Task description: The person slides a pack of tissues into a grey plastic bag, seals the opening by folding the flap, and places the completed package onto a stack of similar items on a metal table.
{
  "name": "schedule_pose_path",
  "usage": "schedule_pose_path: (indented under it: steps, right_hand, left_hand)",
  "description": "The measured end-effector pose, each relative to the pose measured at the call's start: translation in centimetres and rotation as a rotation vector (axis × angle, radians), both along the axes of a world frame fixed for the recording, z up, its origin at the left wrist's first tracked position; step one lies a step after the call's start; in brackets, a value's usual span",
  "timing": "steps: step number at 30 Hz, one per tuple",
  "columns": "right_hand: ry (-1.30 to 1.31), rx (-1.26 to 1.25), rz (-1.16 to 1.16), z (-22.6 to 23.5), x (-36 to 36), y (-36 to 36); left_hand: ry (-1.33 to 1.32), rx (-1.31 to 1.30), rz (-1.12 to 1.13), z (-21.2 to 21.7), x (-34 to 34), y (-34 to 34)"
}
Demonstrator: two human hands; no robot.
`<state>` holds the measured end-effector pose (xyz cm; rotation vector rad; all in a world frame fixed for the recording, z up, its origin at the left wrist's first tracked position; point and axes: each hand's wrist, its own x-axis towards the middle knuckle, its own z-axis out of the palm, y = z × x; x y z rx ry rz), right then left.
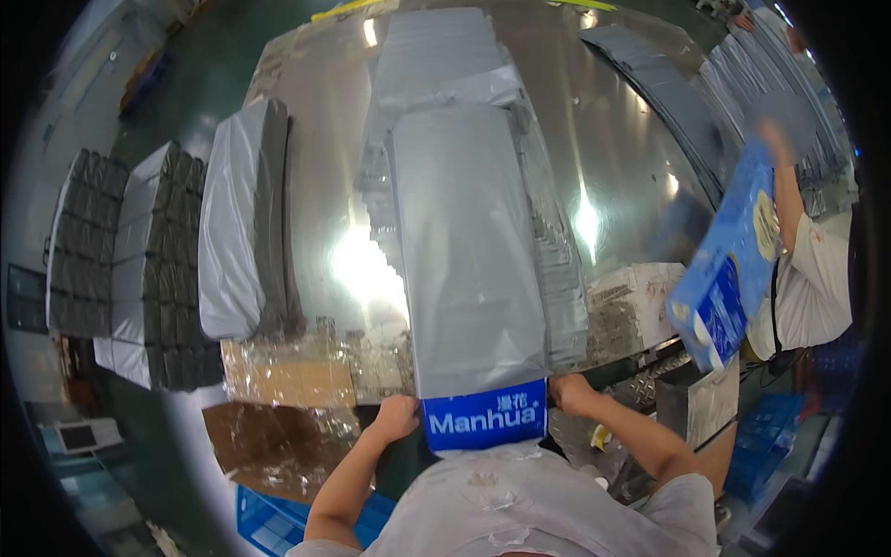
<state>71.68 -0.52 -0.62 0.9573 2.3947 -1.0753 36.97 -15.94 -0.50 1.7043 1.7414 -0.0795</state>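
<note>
A long grey plastic bag (469, 260) lies lengthwise in front of me, over a pile of similar flat bags (561, 288). From its near end sticks out the blue end of a package (487, 418) with white lettering, close against my body. My left hand (397, 418) is closed at the left corner of the bag's mouth. At the opposite corner, my right hand (573, 395) is closed on the bag's edge. The fingertips of both hands are mostly hidden.
The metal table (325, 176) carries a grey wrapped bundle (243, 223) at left and grey bags (650, 93) at far right. Stacked grey bundles (153, 260) stand further left. A co-worker at right holds a blue package (729, 260). A blue crate (264, 520) sits below the table edge.
</note>
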Motion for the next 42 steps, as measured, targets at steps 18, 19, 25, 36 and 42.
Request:
schedule_pose_path:
  steps: [18, 19, 25, 36, 42]
  right_hand:
    - [0.580, 0.211, -0.458, -1.8, -12.2, -7.2]
    - [0.648, 0.155, -0.534, -2.4, -12.8, -6.4]
    - [0.246, -0.456, -0.684, -0.9, -4.7, -6.9]
    - [0.437, -0.238, -0.913, -3.2, -3.8, -8.5]
    - [0.507, -0.481, -1.042, 0.1, -4.2, -8.9]
  left_hand:
    - [-0.870, 0.333, 0.623, 2.4, 7.0, 2.1]
    - [-0.819, 0.365, 0.608, 2.5, 6.8, 2.4]
    - [-0.455, 0.142, 0.655, 1.3, -0.8, -3.9]
    - [-0.528, 0.304, 0.201, 6.5, 6.7, 2.1]
    - [-0.367, 0.136, -0.099, 1.1, 10.4, 4.3]
